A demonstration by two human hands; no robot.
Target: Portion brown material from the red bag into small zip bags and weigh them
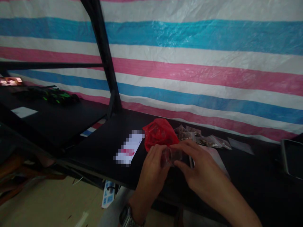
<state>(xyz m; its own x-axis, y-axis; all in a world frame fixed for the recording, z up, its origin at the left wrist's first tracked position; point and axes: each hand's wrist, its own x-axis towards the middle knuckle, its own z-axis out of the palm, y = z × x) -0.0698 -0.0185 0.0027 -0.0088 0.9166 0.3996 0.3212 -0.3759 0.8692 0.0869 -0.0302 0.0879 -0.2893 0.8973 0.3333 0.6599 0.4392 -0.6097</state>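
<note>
Both my hands meet over the front of a black table (101, 145). My left hand (151, 170), with a watch on its wrist, and my right hand (201, 170) pinch a small clear plastic bag (170, 156) between their fingertips. Its contents are too dim to make out. Just behind the hands lies a crumpled red plastic bag (159, 132). Several small clear packets with dark contents (201, 138) lie to the right of the red bag.
A white paper slip (129, 148) lies left of my hands. A black post (104, 56) stands at the table's back left. A dark tray (292, 157) sits far right. A second black table at the left holds a black-and-green object (55, 95) and white paper (23, 112).
</note>
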